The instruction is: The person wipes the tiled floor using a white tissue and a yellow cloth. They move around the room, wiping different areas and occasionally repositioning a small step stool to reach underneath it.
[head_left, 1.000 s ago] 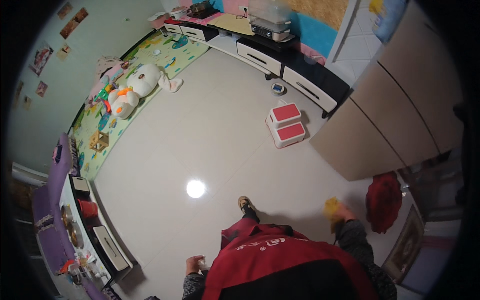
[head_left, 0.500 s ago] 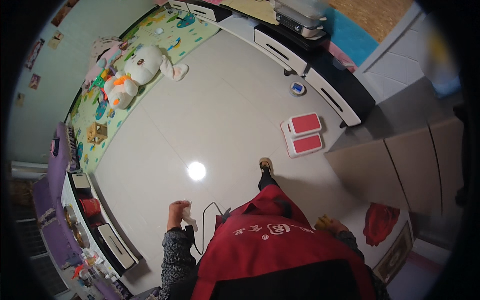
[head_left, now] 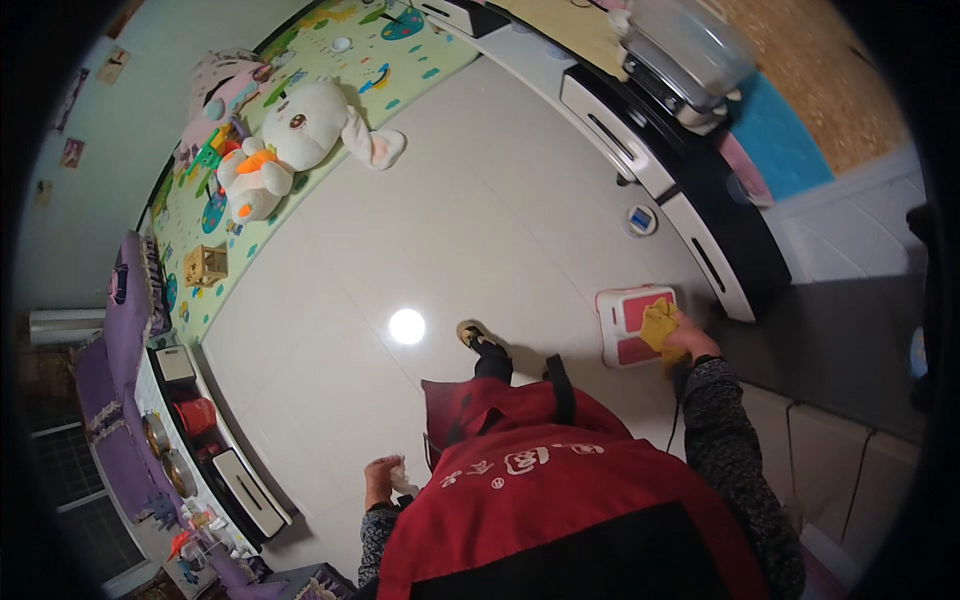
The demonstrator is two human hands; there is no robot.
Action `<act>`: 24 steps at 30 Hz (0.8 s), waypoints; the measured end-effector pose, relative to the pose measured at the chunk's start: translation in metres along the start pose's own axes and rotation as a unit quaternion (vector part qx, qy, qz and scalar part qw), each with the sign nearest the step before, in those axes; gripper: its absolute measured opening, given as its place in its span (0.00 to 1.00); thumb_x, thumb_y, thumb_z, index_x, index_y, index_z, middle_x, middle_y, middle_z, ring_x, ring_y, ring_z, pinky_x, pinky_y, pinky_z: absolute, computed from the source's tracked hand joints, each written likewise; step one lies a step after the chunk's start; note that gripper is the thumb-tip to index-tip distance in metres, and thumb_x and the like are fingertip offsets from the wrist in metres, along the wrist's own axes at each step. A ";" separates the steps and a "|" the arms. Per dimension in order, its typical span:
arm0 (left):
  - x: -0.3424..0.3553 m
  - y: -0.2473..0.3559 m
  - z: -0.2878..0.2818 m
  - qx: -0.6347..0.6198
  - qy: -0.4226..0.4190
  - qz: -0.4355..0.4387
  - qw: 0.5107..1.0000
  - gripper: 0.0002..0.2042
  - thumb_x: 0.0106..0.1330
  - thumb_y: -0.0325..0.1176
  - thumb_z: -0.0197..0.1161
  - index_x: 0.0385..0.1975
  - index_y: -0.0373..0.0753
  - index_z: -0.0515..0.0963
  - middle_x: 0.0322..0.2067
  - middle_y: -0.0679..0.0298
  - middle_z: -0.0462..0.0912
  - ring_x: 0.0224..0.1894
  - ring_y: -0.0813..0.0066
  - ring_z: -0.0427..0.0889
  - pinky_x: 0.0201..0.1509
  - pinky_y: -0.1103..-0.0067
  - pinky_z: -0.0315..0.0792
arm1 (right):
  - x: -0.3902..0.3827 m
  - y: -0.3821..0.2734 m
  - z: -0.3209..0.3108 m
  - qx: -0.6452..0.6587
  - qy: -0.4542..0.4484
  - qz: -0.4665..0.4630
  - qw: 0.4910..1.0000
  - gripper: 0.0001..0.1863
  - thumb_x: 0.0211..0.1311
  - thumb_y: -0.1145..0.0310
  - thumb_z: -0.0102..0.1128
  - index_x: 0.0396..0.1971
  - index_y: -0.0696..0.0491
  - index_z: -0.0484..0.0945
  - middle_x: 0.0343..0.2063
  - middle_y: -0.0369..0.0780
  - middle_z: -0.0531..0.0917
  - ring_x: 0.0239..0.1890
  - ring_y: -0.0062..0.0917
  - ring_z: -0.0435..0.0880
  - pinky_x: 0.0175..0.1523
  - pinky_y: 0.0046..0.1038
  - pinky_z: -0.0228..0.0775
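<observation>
Our outstretched right hand (head_left: 690,340) grips a crumpled yellow cloth (head_left: 657,325); well left of it, our curled left hand (head_left: 380,480) holds white material (head_left: 403,475).

Broad passage over pale floor (head_left: 330,290) between plush rabbit (head_left: 315,140) and cabinet (head_left: 690,180), step stool (head_left: 628,350) in the way behind yellow cloth (head_left: 657,325).

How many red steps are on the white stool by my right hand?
2: a far red step and a near red step on the white stool. The yellow cloth in your right hand partly hides both.
</observation>
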State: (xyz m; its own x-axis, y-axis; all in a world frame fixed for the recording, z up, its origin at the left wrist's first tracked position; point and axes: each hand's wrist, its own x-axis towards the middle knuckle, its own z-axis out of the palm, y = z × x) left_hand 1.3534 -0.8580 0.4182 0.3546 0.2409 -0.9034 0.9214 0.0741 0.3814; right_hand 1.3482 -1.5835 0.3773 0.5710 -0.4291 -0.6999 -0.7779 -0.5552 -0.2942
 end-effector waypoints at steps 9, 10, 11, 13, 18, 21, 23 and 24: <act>0.112 0.148 -0.023 0.076 -0.005 0.111 0.991 0.06 0.50 0.29 0.62 0.26 0.33 0.79 0.23 0.63 0.79 0.25 0.74 0.76 0.27 0.78 0.70 | 0.041 -0.125 0.031 0.357 -0.169 0.014 0.918 0.36 0.34 0.74 0.65 0.52 0.54 0.67 0.43 0.42 0.77 0.44 0.29 0.76 0.48 0.30 0.67; 0.121 0.177 -0.019 0.116 0.000 0.190 0.975 0.07 0.51 0.29 0.61 0.25 0.32 0.78 0.21 0.64 0.77 0.24 0.74 0.75 0.25 0.78 0.70 | 0.055 -0.125 0.044 0.286 -0.148 0.001 0.947 0.36 0.33 0.74 0.65 0.52 0.54 0.67 0.43 0.42 0.78 0.45 0.30 0.76 0.48 0.30 0.67; 0.131 0.209 -0.013 0.060 0.008 0.144 0.988 0.06 0.51 0.28 0.61 0.26 0.32 0.78 0.21 0.64 0.77 0.24 0.74 0.75 0.25 0.78 0.70 | 0.070 -0.124 0.057 0.213 -0.127 -0.013 0.969 0.36 0.32 0.74 0.66 0.51 0.54 0.68 0.42 0.42 0.78 0.45 0.30 0.76 0.48 0.30 0.67; 0.145 0.273 0.003 0.009 0.011 0.127 0.992 0.06 0.51 0.27 0.60 0.26 0.32 0.77 0.23 0.63 0.77 0.24 0.72 0.75 0.27 0.77 0.71 | 0.094 -0.125 0.081 0.203 -0.168 -0.003 0.965 0.37 0.32 0.73 0.67 0.52 0.52 0.67 0.43 0.42 0.77 0.45 0.30 0.76 0.49 0.29 0.67; 0.171 0.410 0.060 -0.028 -0.040 0.183 0.982 0.06 0.51 0.27 0.59 0.26 0.31 0.76 0.23 0.62 0.77 0.22 0.74 0.75 0.26 0.78 0.72 | 0.150 -0.190 0.080 0.273 -0.215 -0.009 0.938 0.37 0.34 0.73 0.66 0.53 0.52 0.67 0.41 0.41 0.78 0.46 0.29 0.75 0.50 0.28 0.66; 0.193 0.471 0.099 -0.061 -0.069 0.196 0.976 0.05 0.52 0.27 0.59 0.27 0.32 0.76 0.22 0.62 0.77 0.22 0.73 0.76 0.24 0.77 0.73 | 0.207 -0.265 0.074 0.184 -0.202 -0.143 0.951 0.36 0.37 0.74 0.67 0.53 0.52 0.67 0.44 0.39 0.76 0.46 0.27 0.75 0.50 0.27 0.67; 0.208 0.504 0.121 -0.058 -0.066 0.174 0.981 0.05 0.53 0.26 0.58 0.27 0.31 0.76 0.22 0.62 0.78 0.23 0.73 0.77 0.24 0.76 0.75 | 0.253 -0.315 0.066 0.152 -0.198 -0.158 0.955 0.33 0.38 0.72 0.67 0.52 0.52 0.68 0.45 0.40 0.76 0.47 0.27 0.75 0.50 0.27 0.67; 0.217 0.523 0.130 -0.061 -0.074 0.175 0.980 0.05 0.53 0.26 0.58 0.27 0.31 0.76 0.22 0.61 0.78 0.23 0.72 0.77 0.24 0.76 0.75 | 0.277 -0.347 0.070 0.201 -0.196 -0.136 0.950 0.32 0.39 0.70 0.67 0.51 0.52 0.69 0.45 0.41 0.76 0.47 0.28 0.75 0.51 0.27 0.67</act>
State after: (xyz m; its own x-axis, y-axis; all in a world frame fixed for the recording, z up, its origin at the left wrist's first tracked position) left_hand 1.9331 -0.8932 0.3965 0.6735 0.1299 -0.7277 0.7163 0.1285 0.6859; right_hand 1.7578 -1.4600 0.2395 0.6857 0.0334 -0.7271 -0.6974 -0.2563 -0.6693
